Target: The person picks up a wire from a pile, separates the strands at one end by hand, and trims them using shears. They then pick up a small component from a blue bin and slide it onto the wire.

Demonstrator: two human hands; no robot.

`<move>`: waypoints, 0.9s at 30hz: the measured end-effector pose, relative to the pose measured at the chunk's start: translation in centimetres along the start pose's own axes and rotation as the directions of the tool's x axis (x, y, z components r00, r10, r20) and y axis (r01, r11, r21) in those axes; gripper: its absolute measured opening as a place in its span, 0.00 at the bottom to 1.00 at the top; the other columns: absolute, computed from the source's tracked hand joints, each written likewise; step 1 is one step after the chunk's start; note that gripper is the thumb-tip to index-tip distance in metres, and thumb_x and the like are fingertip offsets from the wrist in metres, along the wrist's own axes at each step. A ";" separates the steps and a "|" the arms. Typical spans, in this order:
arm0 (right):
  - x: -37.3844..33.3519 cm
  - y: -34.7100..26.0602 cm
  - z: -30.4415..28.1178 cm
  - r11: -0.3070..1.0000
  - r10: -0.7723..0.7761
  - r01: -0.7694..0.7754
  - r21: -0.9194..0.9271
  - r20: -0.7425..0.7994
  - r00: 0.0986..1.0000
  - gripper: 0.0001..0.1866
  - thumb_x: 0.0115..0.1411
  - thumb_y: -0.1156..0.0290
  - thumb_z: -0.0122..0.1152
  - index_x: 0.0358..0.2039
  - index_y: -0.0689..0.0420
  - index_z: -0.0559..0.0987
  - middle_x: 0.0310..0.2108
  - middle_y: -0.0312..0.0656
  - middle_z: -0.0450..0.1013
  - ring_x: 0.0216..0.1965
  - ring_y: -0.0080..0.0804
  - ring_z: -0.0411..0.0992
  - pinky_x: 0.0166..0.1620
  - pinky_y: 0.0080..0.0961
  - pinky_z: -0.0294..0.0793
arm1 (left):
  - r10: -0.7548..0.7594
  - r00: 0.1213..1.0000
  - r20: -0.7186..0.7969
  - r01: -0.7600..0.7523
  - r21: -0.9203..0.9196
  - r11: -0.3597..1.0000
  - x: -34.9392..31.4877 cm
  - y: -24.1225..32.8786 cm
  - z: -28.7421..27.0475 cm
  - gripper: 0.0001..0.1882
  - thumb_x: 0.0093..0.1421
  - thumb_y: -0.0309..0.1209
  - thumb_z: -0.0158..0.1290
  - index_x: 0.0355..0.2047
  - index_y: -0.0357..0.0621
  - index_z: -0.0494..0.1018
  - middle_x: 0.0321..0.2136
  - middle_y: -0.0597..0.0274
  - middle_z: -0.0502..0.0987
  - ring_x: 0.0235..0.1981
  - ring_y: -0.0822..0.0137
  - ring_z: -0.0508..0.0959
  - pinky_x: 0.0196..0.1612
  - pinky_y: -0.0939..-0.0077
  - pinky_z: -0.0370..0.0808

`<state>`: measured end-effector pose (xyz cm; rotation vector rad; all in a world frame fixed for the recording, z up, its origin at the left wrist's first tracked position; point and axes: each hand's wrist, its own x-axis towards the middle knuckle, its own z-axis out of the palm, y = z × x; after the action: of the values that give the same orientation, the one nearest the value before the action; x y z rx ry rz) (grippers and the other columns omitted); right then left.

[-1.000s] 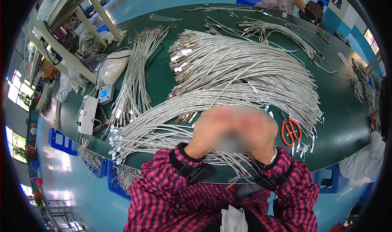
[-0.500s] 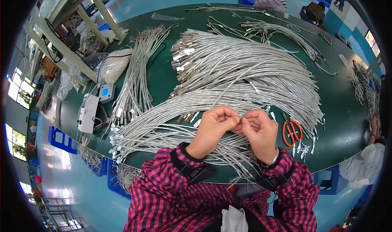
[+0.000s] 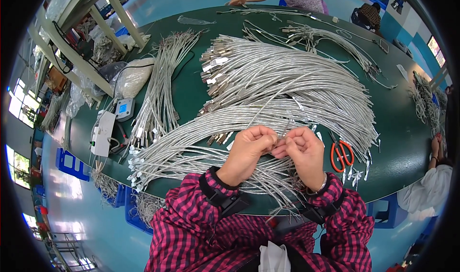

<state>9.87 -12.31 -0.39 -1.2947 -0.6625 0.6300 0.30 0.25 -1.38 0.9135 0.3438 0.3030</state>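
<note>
- Head view: left hand (image 3: 249,150) and right hand (image 3: 304,152) meet, fingers pinching one silver cable (image 3: 283,128) over the bundle.
- White tags (image 3: 136,159) tip cable ends; orange scissors (image 3: 341,153) lie right.
- Dark green surface (image 3: 402,147), blue floor.

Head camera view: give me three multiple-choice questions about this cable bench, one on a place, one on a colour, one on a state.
1. Where do the orange-handled scissors lie?
A. right of the right hand
B. left of the left hand
C. on the floor
2. What colour is the round table top?
A. white
B. dark green
C. red
3. What are both hands doing?
A. resting flat
B. holding the scissors
C. pinching one thin silver foil-wrapped cable together

A: the scissors sit by the right wrist. B: bare surface shows green. C: fingertips of both hands meet on the cable.
</note>
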 end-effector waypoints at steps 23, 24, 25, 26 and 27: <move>-0.1 -0.4 -0.1 0.996 -0.023 0.022 -0.090 -0.007 1.000 0.05 0.56 0.83 0.52 0.34 0.68 0.70 0.28 0.46 0.76 0.28 0.28 0.77 0.30 0.18 0.78 | -0.003 1.000 -0.007 0.003 -0.007 1.000 -0.2 0.2 0.5 0.02 0.56 0.22 0.50 0.31 0.37 0.71 0.27 0.65 0.72 0.28 0.77 0.69 0.34 0.83 0.66; -0.1 -0.1 -0.3 0.986 -0.052 0.055 -0.157 0.022 0.998 0.06 0.56 0.83 0.52 0.35 0.68 0.69 0.28 0.46 0.76 0.28 0.28 0.77 0.30 0.18 0.78 | 0.005 1.000 -0.021 -0.005 0.035 0.999 -0.3 0.2 0.7 0.02 0.56 0.22 0.50 0.31 0.37 0.71 0.26 0.66 0.72 0.27 0.77 0.68 0.33 0.83 0.65; -0.1 0.0 -0.5 0.971 -0.080 0.090 -0.222 0.054 0.995 0.07 0.56 0.83 0.52 0.36 0.68 0.69 0.29 0.47 0.76 0.29 0.28 0.77 0.30 0.18 0.78 | 0.015 0.999 -0.035 -0.012 0.077 0.997 -0.3 0.1 0.8 0.02 0.57 0.22 0.50 0.31 0.37 0.71 0.26 0.66 0.72 0.27 0.77 0.68 0.33 0.83 0.65; -0.2 0.1 -0.6 0.971 -0.080 0.089 -0.223 0.050 0.996 0.07 0.56 0.83 0.52 0.36 0.68 0.69 0.29 0.47 0.76 0.29 0.28 0.77 0.30 0.18 0.78 | 0.012 0.999 -0.032 -0.010 0.076 0.997 -0.2 0.1 0.8 0.02 0.57 0.22 0.50 0.31 0.37 0.71 0.26 0.66 0.72 0.27 0.77 0.68 0.33 0.83 0.65; -0.2 0.1 -0.5 0.977 -0.071 0.076 -0.199 0.032 0.997 0.07 0.57 0.83 0.52 0.37 0.68 0.69 0.29 0.46 0.76 0.28 0.28 0.77 0.30 0.18 0.78 | 0.003 1.000 -0.030 -0.001 0.070 0.998 -0.2 0.0 0.7 0.02 0.56 0.22 0.50 0.31 0.37 0.71 0.26 0.66 0.72 0.27 0.77 0.68 0.33 0.83 0.65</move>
<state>10.13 -12.76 -0.62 -1.4435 -0.8063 0.5291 0.43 -0.33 -0.91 0.9788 0.3827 0.3081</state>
